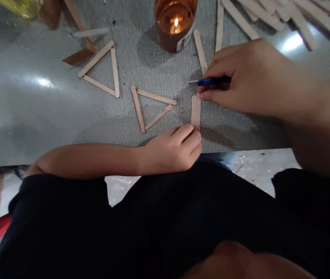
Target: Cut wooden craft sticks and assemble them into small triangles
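Two craft sticks (194,110) lie side by side near the table's front edge. My left hand (179,149) is closed at their lower ends, its curled fingers hiding those ends. Pinched in my right hand (237,75) is a small blue-handled tool (208,81) with a thin metal tip pointing left; its exact kind is unclear. The right fingertips are at the upper end of the right-hand stick. Left of my hands, one triangle of craft sticks (138,110) lies flat, with another triangle (115,71) farther back.
A lit candle in an amber glass (167,38) stands at the back middle. Loose craft sticks (263,13) are heaped at the back right, and a single stick (200,50) lies beside the candle. Brown strips (79,56) and a yellowish clear container (27,7) are at back left.
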